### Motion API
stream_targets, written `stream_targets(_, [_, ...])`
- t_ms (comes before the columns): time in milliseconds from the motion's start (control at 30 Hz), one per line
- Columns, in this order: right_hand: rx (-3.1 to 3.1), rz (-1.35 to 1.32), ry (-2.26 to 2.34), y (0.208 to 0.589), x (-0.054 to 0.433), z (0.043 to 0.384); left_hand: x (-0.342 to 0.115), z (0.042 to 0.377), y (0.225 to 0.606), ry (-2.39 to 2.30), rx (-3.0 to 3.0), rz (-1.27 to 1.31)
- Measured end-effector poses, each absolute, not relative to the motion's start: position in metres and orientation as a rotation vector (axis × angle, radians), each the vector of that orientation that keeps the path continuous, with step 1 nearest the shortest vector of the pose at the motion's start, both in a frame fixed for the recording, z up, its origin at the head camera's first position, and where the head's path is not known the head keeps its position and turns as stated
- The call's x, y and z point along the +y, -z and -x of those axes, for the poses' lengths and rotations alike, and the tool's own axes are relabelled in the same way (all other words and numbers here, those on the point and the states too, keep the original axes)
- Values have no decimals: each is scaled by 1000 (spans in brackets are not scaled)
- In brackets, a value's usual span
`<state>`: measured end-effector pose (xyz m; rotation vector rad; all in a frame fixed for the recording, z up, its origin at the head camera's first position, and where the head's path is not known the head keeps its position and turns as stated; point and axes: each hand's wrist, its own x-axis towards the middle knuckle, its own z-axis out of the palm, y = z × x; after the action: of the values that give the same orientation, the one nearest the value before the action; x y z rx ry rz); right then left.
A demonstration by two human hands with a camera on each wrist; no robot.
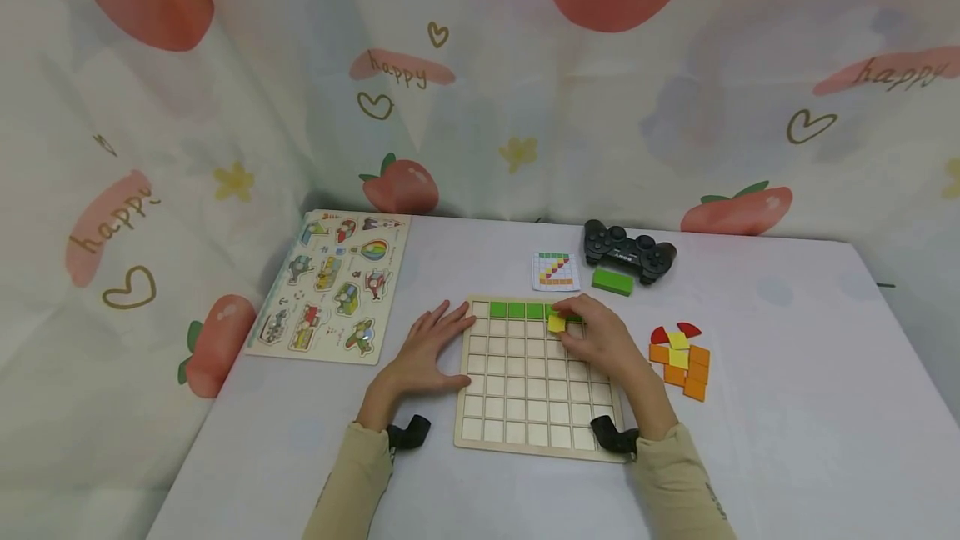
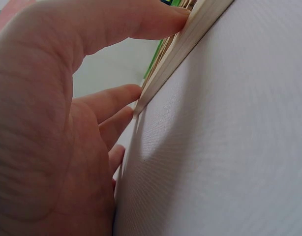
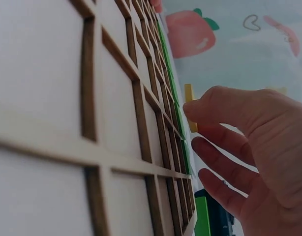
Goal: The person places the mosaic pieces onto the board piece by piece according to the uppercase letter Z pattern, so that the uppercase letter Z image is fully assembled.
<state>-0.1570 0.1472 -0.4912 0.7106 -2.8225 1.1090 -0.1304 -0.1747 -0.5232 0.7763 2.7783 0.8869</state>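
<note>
A wooden grid board (image 1: 517, 446) lies on the table, with several green square tiles (image 1: 517, 310) in its far row. My right hand (image 1: 602, 342) pinches a yellow square tile (image 1: 556, 323) between thumb and forefinger, over the right part of that row. In the right wrist view the yellow tile (image 3: 189, 92) stands on edge above the board's surface, the other fingers loosely bent behind it. My left hand (image 1: 420, 357) rests at the board's left side, thumb and fingers spread. In the left wrist view its thumb (image 2: 163, 24) and fingertips touch the board's edge (image 2: 166, 64).
Right of the board lie loose orange tiles (image 1: 695, 388), red quarter-round tiles (image 1: 688, 329) and yellow tiles (image 1: 678, 358). Behind it are a pattern card (image 1: 556, 272), a green block (image 1: 612, 282) and a black game controller (image 1: 628, 252). A picture puzzle board (image 1: 330, 286) lies at the left.
</note>
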Motion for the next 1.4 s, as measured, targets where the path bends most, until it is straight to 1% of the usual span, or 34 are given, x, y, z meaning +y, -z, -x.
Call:
stream_targets(333, [-2896, -700, -1053, 490, 144, 154, -174, 129, 523, -884, 2774, -765])
stream_targets(867, [-2886, -646, -1087, 490, 142, 153, -173, 130, 521, -875, 2776, -773])
stream_targets(967, [-2898, -600, -1140, 488, 147, 154, -173, 130, 521, -869, 2778, -772])
stream_targets(1100, [-2929, -411, -1172, 481, 171, 155, -173, 130, 521, -871, 2785, -777])
stream_targets(1300, [-2954, -144, -1134, 471, 233, 148, -173, 129, 521, -893, 2778, -775])
stream_targets(1400, [-3011, -63, -1128, 467, 258, 143, -174, 130, 521, -880, 2774, -767])
